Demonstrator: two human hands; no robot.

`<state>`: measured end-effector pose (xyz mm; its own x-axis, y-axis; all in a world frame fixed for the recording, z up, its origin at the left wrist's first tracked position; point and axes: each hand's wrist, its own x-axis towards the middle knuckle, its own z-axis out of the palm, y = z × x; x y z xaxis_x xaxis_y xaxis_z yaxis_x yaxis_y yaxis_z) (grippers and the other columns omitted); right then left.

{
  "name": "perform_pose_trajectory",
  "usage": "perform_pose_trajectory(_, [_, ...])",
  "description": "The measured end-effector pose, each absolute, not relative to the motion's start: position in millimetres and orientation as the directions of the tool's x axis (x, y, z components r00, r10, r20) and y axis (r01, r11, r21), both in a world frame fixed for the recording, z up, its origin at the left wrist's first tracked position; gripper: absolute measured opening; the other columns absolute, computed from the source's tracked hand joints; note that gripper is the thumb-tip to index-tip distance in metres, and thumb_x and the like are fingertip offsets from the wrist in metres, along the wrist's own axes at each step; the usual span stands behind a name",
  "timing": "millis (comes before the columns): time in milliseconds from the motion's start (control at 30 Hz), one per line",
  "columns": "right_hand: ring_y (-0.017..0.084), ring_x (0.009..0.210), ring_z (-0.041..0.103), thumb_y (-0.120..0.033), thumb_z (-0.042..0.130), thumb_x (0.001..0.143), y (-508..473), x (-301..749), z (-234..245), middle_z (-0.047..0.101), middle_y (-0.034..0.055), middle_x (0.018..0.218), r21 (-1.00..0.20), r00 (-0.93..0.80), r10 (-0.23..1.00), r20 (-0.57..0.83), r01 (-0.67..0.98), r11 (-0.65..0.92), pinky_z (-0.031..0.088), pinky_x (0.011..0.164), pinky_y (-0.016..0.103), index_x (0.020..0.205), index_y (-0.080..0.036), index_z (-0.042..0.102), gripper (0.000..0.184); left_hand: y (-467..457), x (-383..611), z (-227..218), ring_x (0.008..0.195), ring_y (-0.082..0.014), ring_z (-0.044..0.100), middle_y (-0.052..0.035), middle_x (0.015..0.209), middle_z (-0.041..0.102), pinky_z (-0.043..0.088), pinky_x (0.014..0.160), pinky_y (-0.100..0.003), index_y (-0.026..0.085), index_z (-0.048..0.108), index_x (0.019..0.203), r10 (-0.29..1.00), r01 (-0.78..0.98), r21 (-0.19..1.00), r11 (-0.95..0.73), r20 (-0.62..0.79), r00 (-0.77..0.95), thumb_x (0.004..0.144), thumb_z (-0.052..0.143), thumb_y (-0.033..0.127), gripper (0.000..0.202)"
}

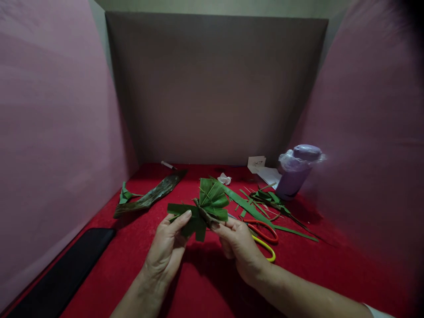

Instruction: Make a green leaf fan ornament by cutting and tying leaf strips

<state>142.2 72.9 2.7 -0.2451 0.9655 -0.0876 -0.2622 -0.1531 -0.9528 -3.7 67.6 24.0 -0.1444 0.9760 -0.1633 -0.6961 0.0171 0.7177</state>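
Leafwork (213, 196) lies between the left fingers (183, 218) and right fingers (222, 228), each pinching one side.

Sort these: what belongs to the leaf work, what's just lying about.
Likely for the work:
- leaf-and-twig shape, in left hand and right hand
- green leaf strips
- red scissor handle, yellow scissor handle
- darker leaf

Probably lying about:
- purple tumbler
- black flat object
- crumpled white scrap
- syringe-like tube
- papers

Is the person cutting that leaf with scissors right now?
No: the left hand and right hand hold the leaf bundle, while the red scissor handle lies on the cloth.
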Motion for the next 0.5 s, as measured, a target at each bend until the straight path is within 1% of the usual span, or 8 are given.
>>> perform_pose_trajectory(100, [0.004, 0.041, 0.011, -0.041, 0.066, 0.073, 73.5, 142.9, 1.0, 0.022, -0.0117, 0.046, -0.941, -0.260, 0.961, -0.095, -0.292, -0.172, 0.009, 0.037, 0.020, 0.075, -0.016, 0.052, 0.029, 68.4, -4.2, 23.3, 0.064, -0.0125, 0.067, -0.0044, 0.070, 0.073, 0.054, 0.064, -0.022, 0.012, 0.068, 0.068, 0.975, -0.711, 0.703, -0.007, -0.154, -0.162, 0.061, 0.072, 0.005, 0.011])
perform_pose_trajectory(267, [0.004, 0.043, 0.011, -0.041, 0.065, 0.075, 72.9, 144.8, -4.4, 0.023, -0.0115, 0.048, -0.913, -0.339, 0.938, -0.070, -0.358, -0.198, 0.009, 0.039, 0.019, 0.083, -0.016, 0.054, 0.029, 69.5, -5.6, 23.1, 0.065, -0.0132, 0.067, -0.0052, 0.072, 0.073, 0.055, 0.064, -0.023, 0.012, 0.068, 0.070, 0.969, -0.707, 0.707, -0.015, -0.164, -0.185, 0.062, 0.070, 0.004, 0.012])
perform_pose_trajectory(333, [0.003, 0.043, 0.014, -0.041, 0.066, 0.075, 71.9, 144.9, -5.8, 0.028, -0.0108, 0.049, -0.906, -0.369, 0.927, -0.070, -0.365, -0.214, 0.009, 0.039, 0.018, 0.085, -0.016, 0.053, 0.030, 69.3, -6.0, 23.7, 0.065, -0.0132, 0.067, -0.0052, 0.072, 0.073, 0.055, 0.064, -0.023, 0.012, 0.068, 0.070, 0.966, -0.707, 0.706, -0.021, -0.167, -0.195, 0.062, 0.070, 0.003, 0.012])
perform_pose_trajectory(400, [0.002, 0.041, 0.020, -0.043, 0.066, 0.074, 70.6, 144.5, -6.1, 0.038, -0.0090, 0.050, -0.906, -0.370, 0.925, -0.087, -0.358, -0.228, 0.010, 0.039, 0.017, 0.084, -0.017, 0.051, 0.032, 69.0, -6.4, 24.6, 0.064, -0.0129, 0.067, -0.0052, 0.071, 0.073, 0.055, 0.064, -0.023, 0.011, 0.068, 0.069, 0.961, -0.709, 0.705, -0.026, -0.177, -0.212, 0.063, 0.068, 0.003, 0.010])
perform_pose_trajectory(500, [0.002, 0.038, 0.030, -0.046, 0.063, 0.075, 69.3, 144.0, -5.2, 0.049, -0.0061, 0.053, -0.934, -0.337, 0.937, -0.094, -0.297, -0.200, 0.017, 0.036, 0.015, 0.080, -0.017, 0.047, 0.033, 70.0, -8.5, 25.2, 0.060, -0.0116, 0.066, -0.0037, 0.068, 0.072, 0.054, 0.061, -0.021, 0.011, 0.066, 0.066, 0.946, -0.701, 0.712, -0.041, -0.198, -0.256, 0.063, 0.066, 0.001, 0.011])
